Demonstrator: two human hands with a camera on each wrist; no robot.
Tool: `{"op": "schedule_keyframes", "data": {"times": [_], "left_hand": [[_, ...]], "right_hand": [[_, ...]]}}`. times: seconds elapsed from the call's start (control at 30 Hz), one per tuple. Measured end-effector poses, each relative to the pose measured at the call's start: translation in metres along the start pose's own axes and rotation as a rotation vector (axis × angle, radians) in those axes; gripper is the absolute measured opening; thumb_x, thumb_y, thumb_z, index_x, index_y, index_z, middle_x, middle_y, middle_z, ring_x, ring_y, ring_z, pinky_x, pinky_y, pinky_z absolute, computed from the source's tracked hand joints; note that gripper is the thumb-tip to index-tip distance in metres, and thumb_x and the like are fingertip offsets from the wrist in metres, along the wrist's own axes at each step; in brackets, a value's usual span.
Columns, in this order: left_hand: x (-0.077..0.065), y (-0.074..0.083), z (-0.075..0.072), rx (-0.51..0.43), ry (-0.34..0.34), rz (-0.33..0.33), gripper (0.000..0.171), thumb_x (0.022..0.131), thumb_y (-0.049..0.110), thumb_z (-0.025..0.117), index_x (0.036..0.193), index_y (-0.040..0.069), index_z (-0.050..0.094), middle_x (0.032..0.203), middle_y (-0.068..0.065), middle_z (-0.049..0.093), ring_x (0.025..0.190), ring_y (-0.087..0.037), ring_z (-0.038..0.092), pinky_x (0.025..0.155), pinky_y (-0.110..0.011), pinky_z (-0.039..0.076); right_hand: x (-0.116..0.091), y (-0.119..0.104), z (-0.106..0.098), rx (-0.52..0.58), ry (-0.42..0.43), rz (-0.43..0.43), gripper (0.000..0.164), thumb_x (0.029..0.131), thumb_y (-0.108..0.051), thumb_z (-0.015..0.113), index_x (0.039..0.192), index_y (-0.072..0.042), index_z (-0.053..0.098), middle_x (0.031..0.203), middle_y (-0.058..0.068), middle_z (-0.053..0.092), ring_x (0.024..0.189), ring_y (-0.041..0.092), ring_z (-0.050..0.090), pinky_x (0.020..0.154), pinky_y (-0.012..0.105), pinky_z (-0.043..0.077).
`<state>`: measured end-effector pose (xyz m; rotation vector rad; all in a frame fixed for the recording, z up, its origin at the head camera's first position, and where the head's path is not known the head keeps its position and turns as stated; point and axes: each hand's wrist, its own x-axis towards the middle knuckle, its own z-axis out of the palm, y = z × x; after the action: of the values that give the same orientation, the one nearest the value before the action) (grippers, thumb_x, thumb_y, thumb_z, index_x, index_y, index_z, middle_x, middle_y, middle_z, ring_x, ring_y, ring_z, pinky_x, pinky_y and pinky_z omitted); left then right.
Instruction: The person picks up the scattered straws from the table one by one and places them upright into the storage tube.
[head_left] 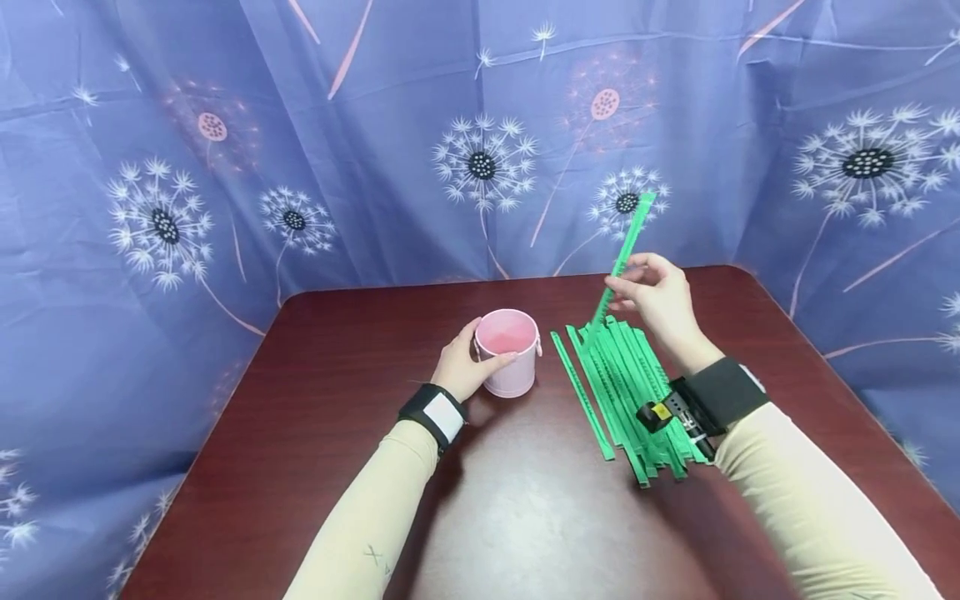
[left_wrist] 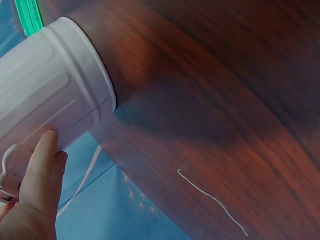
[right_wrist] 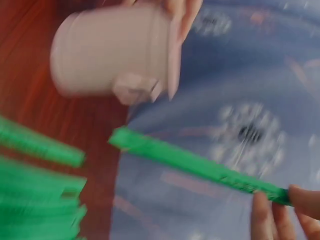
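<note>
- Green strip (head_left: 634, 232), held at a slant in the right hand (head_left: 667, 304), reaching above and below the fingers.
- Hard to tell, at its lower end, from the pile of green strips (head_left: 633, 392) in the head view; seen apart from them, though blurred, in the right wrist view.
- Covered by the thumb at the grip in the right wrist view, with nothing visible beyond.
- Too smeared to read: dark marks along the strip.
- Partly hidden behind the right wrist strap (head_left: 723, 392): the pile, lying below the right fingers.
- Cut off at the left edge of the left wrist view: pink bucket (head_left: 517, 379), upright on the worktop (head_left: 337, 458), left of the right fingers; not clear down to the bottom inside.
- Drawn nearly together on the right: thumb and fingers, pinching the strip partway along.
- Spread wide on the left: thumb of the left hand (head_left: 465, 364) across the bucket's near wall below the rim, fingers round its left side, partly out of sight in the head view.
- Just beside the pile, between both hands' fingers: single strip (head_left: 582, 396).
</note>
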<state>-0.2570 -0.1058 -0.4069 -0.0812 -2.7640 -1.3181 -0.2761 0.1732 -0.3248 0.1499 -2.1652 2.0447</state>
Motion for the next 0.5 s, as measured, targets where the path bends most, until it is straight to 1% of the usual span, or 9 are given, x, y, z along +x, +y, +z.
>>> {"op": "schedule_keyframes", "data": {"times": [0.1, 0.17, 0.23, 0.37, 0.43, 0.5], "left_hand": [[-0.003, 0.002, -0.001, -0.007, -0.006, 0.011, 0.089, 0.079, 0.045, 0.079, 0.15, 0.009, 0.039, 0.144, -0.017, 0.055, 0.134, -0.032, 0.052, 0.109, -0.048, 0.043], [-0.004, 0.002, -0.001, -0.009, -0.014, 0.011, 0.089, 0.08, 0.045, 0.079, 0.151, 0.009, 0.038, 0.144, -0.016, 0.054, 0.134, -0.031, 0.051, 0.11, -0.047, 0.043], [-0.004, 0.003, -0.001, -0.013, -0.019, 0.01, 0.09, 0.08, 0.045, 0.078, 0.152, 0.009, 0.037, 0.144, -0.016, 0.054, 0.135, -0.031, 0.051, 0.11, -0.047, 0.043], [-0.004, 0.003, -0.002, -0.01, -0.02, 0.0, 0.09, 0.081, 0.046, 0.077, 0.152, 0.01, 0.036, 0.144, -0.016, 0.054, 0.134, -0.03, 0.051, 0.109, -0.046, 0.043], [-0.005, 0.002, -0.002, -0.006, -0.02, -0.006, 0.089, 0.081, 0.047, 0.077, 0.152, 0.011, 0.036, 0.144, -0.016, 0.055, 0.134, -0.03, 0.052, 0.109, -0.045, 0.044], [-0.006, 0.001, -0.003, -0.004, -0.025, -0.015, 0.09, 0.081, 0.047, 0.077, 0.153, 0.011, 0.036, 0.144, -0.015, 0.054, 0.134, -0.03, 0.052, 0.108, -0.045, 0.044]], "right_hand": [[-0.002, -0.01, 0.022, 0.214, -0.035, -0.081, 0.019, 0.09, -0.001, 0.068, 0.104, -0.007, 0.058, 0.079, -0.002, 0.068, 0.066, 0.012, 0.072, 0.068, 0.03, 0.061], [-0.003, -0.013, 0.034, 0.254, -0.054, -0.13, 0.015, 0.091, -0.001, 0.066, 0.104, -0.004, 0.059, 0.08, -0.001, 0.069, 0.068, 0.013, 0.072, 0.07, 0.031, 0.061], [-0.003, -0.013, 0.046, 0.223, -0.064, -0.168, 0.013, 0.093, -0.004, 0.065, 0.105, -0.002, 0.061, 0.083, -0.001, 0.07, 0.07, 0.012, 0.072, 0.072, 0.031, 0.061], [-0.001, -0.006, 0.067, 0.047, -0.064, -0.215, 0.023, 0.095, -0.01, 0.064, 0.112, 0.006, 0.062, 0.088, -0.002, 0.069, 0.072, 0.007, 0.072, 0.074, 0.03, 0.06], [-0.001, 0.0, 0.075, -0.029, -0.077, -0.227, 0.027, 0.095, -0.01, 0.064, 0.116, 0.007, 0.06, 0.092, 0.002, 0.069, 0.073, 0.004, 0.071, 0.074, 0.028, 0.06], [-0.002, 0.007, 0.082, -0.078, -0.094, -0.236, 0.03, 0.095, -0.009, 0.064, 0.119, 0.009, 0.057, 0.096, 0.011, 0.068, 0.073, 0.002, 0.07, 0.074, 0.027, 0.06]]}}
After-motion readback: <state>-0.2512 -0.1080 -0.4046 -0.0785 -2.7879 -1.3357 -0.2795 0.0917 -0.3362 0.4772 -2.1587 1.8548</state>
